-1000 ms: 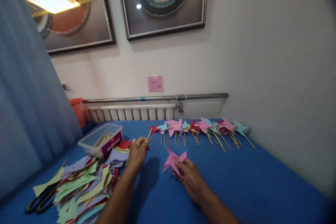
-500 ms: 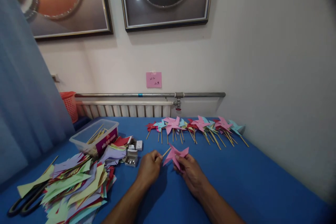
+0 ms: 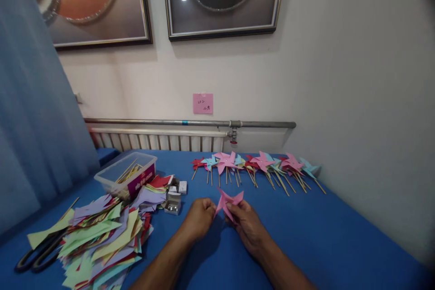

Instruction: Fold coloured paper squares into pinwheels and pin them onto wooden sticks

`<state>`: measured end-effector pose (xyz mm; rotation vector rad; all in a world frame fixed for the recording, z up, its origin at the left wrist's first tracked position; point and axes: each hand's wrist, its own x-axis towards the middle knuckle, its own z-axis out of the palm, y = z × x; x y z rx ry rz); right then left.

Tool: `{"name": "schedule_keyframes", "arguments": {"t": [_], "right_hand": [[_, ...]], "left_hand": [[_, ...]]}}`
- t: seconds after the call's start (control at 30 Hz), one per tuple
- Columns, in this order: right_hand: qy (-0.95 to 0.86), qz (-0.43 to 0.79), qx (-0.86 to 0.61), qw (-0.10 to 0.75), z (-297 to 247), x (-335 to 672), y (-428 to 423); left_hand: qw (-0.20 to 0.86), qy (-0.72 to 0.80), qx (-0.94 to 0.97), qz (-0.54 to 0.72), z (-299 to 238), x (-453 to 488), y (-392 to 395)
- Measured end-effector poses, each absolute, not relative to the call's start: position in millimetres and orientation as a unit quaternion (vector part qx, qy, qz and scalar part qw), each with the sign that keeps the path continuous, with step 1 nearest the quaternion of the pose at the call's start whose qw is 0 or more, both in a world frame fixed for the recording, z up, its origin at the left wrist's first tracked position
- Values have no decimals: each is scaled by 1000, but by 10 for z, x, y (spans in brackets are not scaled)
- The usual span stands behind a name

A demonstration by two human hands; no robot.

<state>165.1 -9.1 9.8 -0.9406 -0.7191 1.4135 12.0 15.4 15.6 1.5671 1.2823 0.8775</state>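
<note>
A pink paper pinwheel is held over the blue table by my right hand, its thumb on the front and fingers behind. My left hand is closed just left of the pinwheel, its fingertips at the left blade. The thin wooden stick seen in this hand a moment earlier is now mostly hidden by the fingers and paper. Behind my hands, finished pinwheels in pink, blue and red lie in a row on their sticks.
Left of my hands lie a heap of coloured paper pieces, black-handled scissors and small boxes of metal pins. A clear plastic tub holds wooden sticks. A radiator runs along the wall behind the table.
My left hand has moved right, up to the pinwheel, and the stick it held out no longer shows. The pinwheel has turned slightly in my right hand. The view has shifted a little left.
</note>
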Motion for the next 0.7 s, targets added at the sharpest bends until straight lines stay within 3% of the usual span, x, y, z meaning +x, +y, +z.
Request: {"name": "schedule_keyframes", "arguments": {"t": [0.7], "right_hand": [[-311, 607, -397, 614, 92, 1651, -77]], "left_hand": [[398, 533, 656, 357, 186, 141, 93]]}}
